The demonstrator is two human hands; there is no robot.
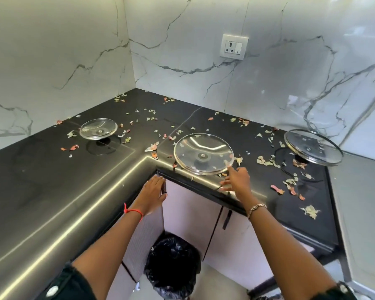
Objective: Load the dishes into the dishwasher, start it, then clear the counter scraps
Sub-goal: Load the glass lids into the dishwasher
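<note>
Middle glass lid (204, 154) lies just beyond the right hand (236, 180).

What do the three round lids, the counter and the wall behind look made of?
The left lid, middle lid and right lid look like clear glass with shiny metal rims: the counter shows through them. The counter seems polished black stone, mirroring a light streak. The wall looks like glossy marble or marble-look tile, white with grey veins.

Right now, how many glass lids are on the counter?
3: left lid on the counter's left run; middle lid at the inner corner, by the right hand; right lid toward the right end. None seems hidden.
</note>
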